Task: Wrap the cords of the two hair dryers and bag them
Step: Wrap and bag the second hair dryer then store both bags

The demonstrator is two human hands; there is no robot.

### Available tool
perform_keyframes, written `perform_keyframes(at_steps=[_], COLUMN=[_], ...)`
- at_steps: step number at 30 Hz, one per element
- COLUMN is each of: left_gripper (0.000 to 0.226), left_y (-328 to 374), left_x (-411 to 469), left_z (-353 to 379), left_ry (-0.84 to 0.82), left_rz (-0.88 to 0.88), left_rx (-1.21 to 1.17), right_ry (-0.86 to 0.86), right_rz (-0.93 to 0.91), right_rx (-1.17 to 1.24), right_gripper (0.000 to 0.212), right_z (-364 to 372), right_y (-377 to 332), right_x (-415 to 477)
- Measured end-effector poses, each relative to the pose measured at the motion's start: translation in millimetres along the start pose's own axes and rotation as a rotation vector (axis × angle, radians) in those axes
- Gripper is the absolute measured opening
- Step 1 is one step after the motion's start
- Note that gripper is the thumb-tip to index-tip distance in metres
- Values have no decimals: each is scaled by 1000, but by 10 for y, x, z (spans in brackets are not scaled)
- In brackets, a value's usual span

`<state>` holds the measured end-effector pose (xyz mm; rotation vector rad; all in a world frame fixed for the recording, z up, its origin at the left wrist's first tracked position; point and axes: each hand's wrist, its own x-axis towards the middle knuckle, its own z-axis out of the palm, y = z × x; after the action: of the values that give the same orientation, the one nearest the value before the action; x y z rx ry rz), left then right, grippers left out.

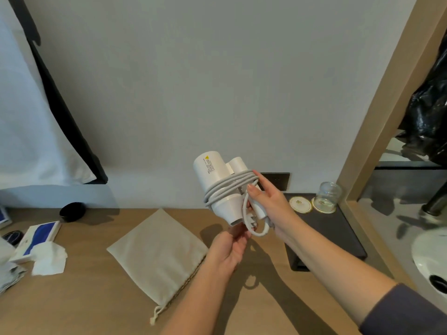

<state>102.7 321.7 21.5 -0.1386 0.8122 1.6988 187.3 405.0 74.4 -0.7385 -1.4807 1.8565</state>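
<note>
- The right hand point(268, 201) holds a white hair dryer point(212, 170) up in the air in front of the wall. The thumb and fingers are curled round its folded handle, and the index finger lies along the coils.
- The grey cord point(225, 187) is wound several times round the dryer's body. Its last loop and the plug point(251, 220) hang loose just below the right thumb.
- The left hand point(229, 247) is just under the dryer, palm up, its fingertips pinching the loose end of the cord by the plug.
- A beige drawstring bag point(157, 255) lies flat on the wooden desk point(84, 298) just left of the left hand. Its corded mouth edge runs alongside the left wrist.
- Bare desk shows below both forearms.
- Under the right forearm is a dark tray point(338, 228). An upturned glass jar point(329, 194) and a round coaster point(300, 204) sit at its far end, near the right hand.
- Far left of the hands, a crumpled tissue point(49, 257) lies beside a blue-and-white box point(38, 238).
- A wooden frame edge rises right of the right arm, with a white sink point(430, 257) beyond it.
</note>
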Motion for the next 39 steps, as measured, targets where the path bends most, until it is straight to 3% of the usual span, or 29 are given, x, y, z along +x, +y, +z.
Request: perform_keyframes(at_steps=[8,15,24,32,39], left_gripper=[19,20,24,22,16], left_y=[-194,-269,-216,-329,-314], left_x=[-164,-269,-335,-268,-304], left_z=[-153,-188,-349,-429,-450], left_ry=[36,93,-9,81,98], left_rz=[-82,-15,107,309,449], left_rx=[-226,-192,144,481,641], right_ry=[61,63,112,210,231], right_rz=[58,12,-10,-26,-6], right_rx=[-85,-162,-183,-240,-218], right_gripper=[43,48,49,53,52], right_z=[10,65,68,104,96], right_y=[257,374,512,650,708], right_x=[-33,-67,-19,-11,-24])
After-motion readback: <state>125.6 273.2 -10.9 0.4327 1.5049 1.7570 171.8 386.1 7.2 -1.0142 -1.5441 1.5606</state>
